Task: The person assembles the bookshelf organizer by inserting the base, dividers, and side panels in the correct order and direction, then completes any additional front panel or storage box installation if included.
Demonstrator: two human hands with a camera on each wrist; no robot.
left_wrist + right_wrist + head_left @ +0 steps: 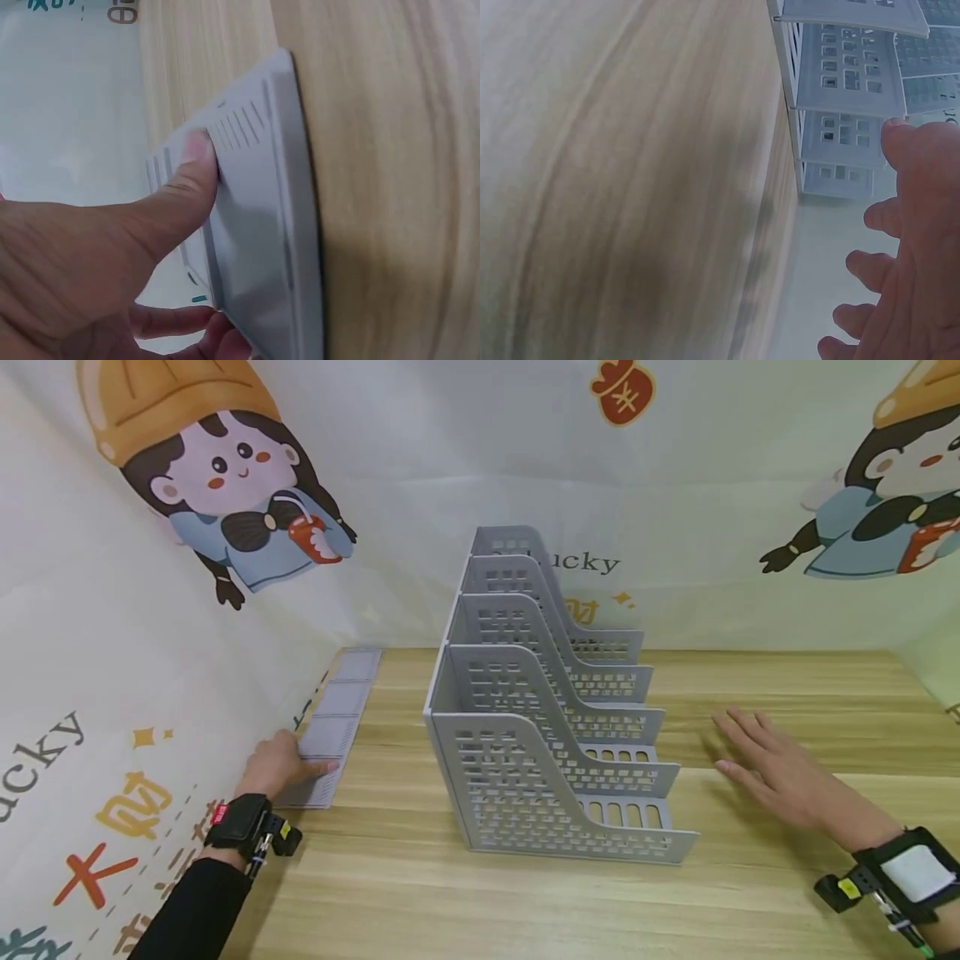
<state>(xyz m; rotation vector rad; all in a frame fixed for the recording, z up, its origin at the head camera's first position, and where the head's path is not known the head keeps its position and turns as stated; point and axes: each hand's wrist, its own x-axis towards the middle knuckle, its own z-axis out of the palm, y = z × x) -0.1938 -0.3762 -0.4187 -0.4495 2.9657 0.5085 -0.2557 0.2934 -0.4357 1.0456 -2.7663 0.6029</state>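
A grey plastic file rack (495, 723) with several upright dividers stands at the middle of the table, its low open ends toward the right. At the left lies a long flat grey panel (336, 703), marked off in sections. My left hand (272, 766) grips this panel at its near part. In the left wrist view the thumb presses on the panel's face (251, 217), while the other fingers curl at its outer edge, partly hidden. Off to the rack's right, my right hand (776, 772) is held over the table with fingers spread, touching nothing; the right wrist view shows it apart from the rack (840, 94).
The wood-patterned table (375, 893) meets a white printed cloth (420, 443) at the back and left. The panel lies along the cloth's left side. Wrist cameras are strapped on both arms.
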